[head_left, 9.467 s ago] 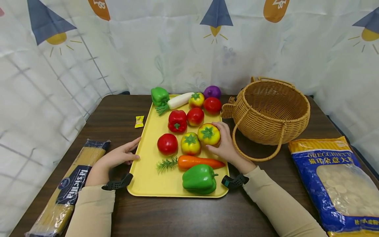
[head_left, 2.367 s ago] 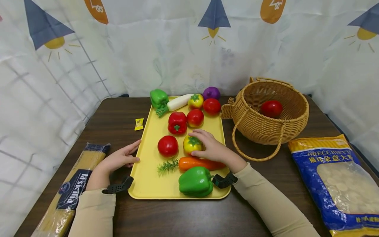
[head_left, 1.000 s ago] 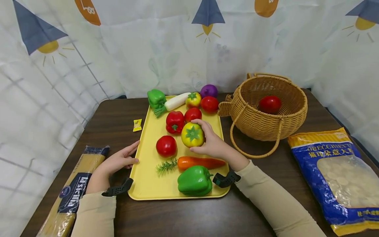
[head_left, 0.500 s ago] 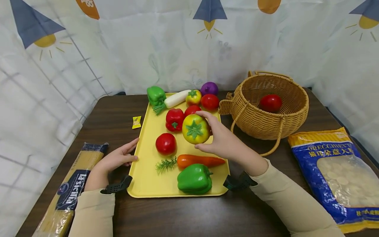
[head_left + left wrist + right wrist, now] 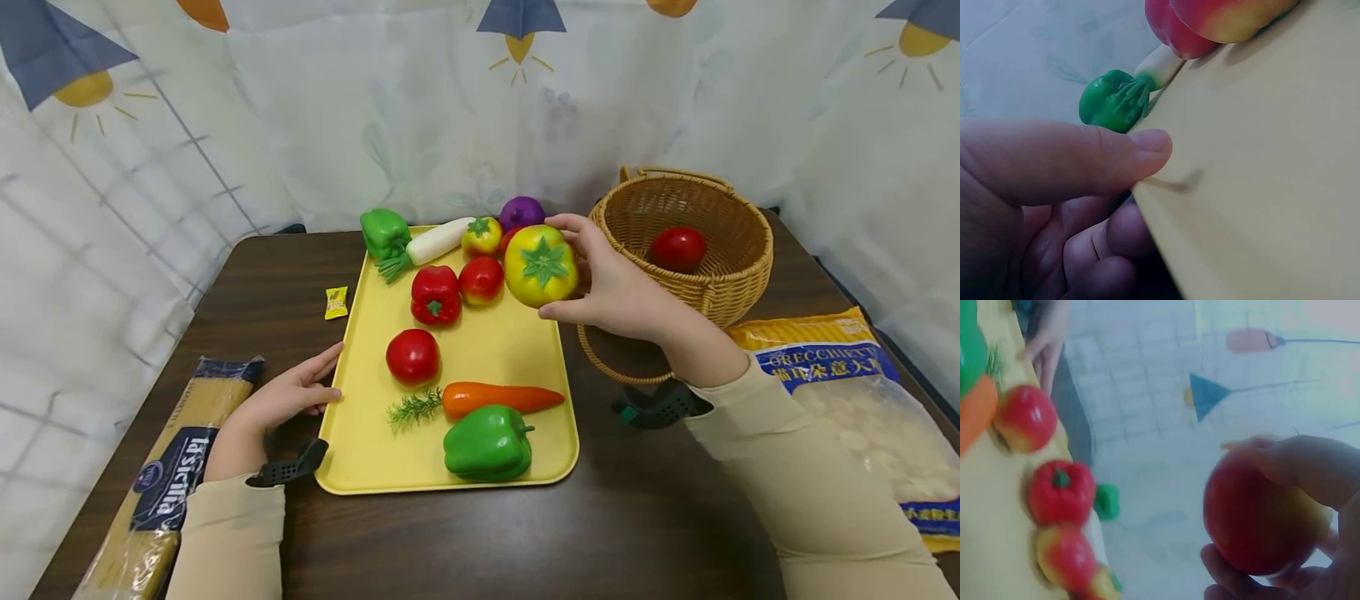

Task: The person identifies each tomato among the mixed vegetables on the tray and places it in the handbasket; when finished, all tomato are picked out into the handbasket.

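- Right hand (image 5: 615, 287) grips the yellow-red tomato (image 5: 541, 265), fingers over its top and thumb beneath; the tomato is lifted off the tray, above the tray's far right corner and just beside the wicker basket (image 5: 738, 283). Green calyx faces the head camera.
- Right wrist view: same tomato (image 5: 1254, 515) held between fingertips and thumb, red side toward the lens.
- Left hand (image 5: 288, 396) lies on the bench at the near left edge of the yellow tray (image 5: 360, 454), fingers loosely extended, thumb tip touching the tray rim. Left wrist view confirms the thumb (image 5: 1085, 159) against the rim; the hand grasps nothing.
- Basket stands toward the far right corner of the bench; one red tomato (image 5: 677, 248) inside it.
- On the tray, far end: green pepper (image 5: 384, 233), white radish (image 5: 438, 240), small yellow-red tomato (image 5: 481, 237), purple onion (image 5: 521, 212), red pepper (image 5: 434, 294), red-yellow tomato (image 5: 481, 279).
- On the tray, near end: red tomato (image 5: 412, 356), carrot (image 5: 491, 398), large green pepper (image 5: 487, 442).
- Small yellow sachet (image 5: 336, 302) on the bench, left of the tray.
- Spaghetti packet (image 5: 161, 483) along the near left edge; blue-and-yellow pasta bag (image 5: 862, 392) at the right edge.
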Demonstrator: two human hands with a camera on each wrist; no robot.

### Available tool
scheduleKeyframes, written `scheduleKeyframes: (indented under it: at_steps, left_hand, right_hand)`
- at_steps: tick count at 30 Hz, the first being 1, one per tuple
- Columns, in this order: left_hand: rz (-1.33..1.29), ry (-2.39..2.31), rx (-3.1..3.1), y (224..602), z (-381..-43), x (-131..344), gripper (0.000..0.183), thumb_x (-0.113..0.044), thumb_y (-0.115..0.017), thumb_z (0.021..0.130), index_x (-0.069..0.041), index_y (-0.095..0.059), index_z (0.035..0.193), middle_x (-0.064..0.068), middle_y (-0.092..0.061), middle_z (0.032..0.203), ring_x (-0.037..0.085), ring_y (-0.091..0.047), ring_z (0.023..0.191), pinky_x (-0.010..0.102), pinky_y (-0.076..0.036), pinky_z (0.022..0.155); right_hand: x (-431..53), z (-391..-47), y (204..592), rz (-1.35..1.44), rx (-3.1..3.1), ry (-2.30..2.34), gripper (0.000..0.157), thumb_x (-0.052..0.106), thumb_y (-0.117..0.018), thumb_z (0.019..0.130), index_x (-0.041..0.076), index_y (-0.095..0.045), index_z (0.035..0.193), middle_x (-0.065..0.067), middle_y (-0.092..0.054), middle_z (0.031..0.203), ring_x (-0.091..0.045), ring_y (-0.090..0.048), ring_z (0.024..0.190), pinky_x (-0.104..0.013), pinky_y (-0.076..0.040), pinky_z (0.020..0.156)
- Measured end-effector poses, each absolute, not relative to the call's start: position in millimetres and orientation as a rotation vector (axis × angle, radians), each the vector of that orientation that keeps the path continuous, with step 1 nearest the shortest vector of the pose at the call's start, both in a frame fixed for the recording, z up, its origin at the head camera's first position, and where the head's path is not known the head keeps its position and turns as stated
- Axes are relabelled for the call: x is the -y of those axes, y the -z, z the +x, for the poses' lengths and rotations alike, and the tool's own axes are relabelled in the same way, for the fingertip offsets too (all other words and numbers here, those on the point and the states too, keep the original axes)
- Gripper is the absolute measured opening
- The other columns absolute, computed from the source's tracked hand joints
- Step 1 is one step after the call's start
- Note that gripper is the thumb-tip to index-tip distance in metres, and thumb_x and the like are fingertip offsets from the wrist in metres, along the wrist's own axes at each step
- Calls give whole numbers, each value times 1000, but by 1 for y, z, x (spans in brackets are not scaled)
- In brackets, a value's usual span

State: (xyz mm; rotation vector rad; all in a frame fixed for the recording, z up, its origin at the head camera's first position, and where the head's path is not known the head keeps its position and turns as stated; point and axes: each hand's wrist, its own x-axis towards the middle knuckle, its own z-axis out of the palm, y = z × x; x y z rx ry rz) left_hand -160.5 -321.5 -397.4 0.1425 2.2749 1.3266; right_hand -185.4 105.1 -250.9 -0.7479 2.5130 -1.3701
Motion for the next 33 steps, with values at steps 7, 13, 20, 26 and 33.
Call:
scheduleKeyframes:
  at_steps: [7, 13, 20, 26, 33]
  left_hand:
    - [135, -1334, -2269, 394, -161, 318, 80, -20, -58, 88, -17, -4, 148, 17, -11, 151, 14, -49, 66, 24, -42, 60]
    - [134, -1338, -2271, 394, -162, 317, 80, -19, -58, 88, -17, -5, 148, 16, -11, 151, 15, -48, 65, 24, -42, 59]
    - [120, -1331, -2287, 391, -160, 319, 80, -18, -57, 88, -16, -5, 148, 17, -12, 150, 14, -48, 65, 24, -41, 59]
    - [117, -1344, -2281, 391, -158, 319, 80, -18, -58, 88, -16, -5, 148, 18, -12, 150, 13, -48, 65, 24, -41, 59]
    - [122, -1360, -2275, 395, -158, 320, 79, -18, -57, 88, -16, -6, 148, 17, -12, 150, 13, -48, 65, 24, -41, 59]
  right_hand:
    - [-146, -197, 229, -702, -2496, 1277, 81, 7, -67, 80, 20, -14, 140, -11, -38, 129, -26, -53, 108, -26, -48, 86]
    - [-189, -225, 226, -668, -2459, 1263, 83, 7, -64, 83, 28, -12, 144, -8, -36, 131, -13, -54, 104, -18, -48, 77]
    - [-222, -249, 236, -634, -2384, 1329, 78, 1, -57, 86, 30, -13, 144, 2, -39, 125, -7, -53, 103, -19, -48, 78]
    - [-236, -260, 244, -625, -2424, 1286, 77, 3, -57, 87, 28, -12, 143, 5, -39, 124, -3, -51, 103, -17, -47, 78]
    - [-249, -268, 256, -474, -2538, 1094, 82, 18, -61, 87, 26, -3, 145, -15, -25, 142, -23, -40, 119, -15, -43, 76]
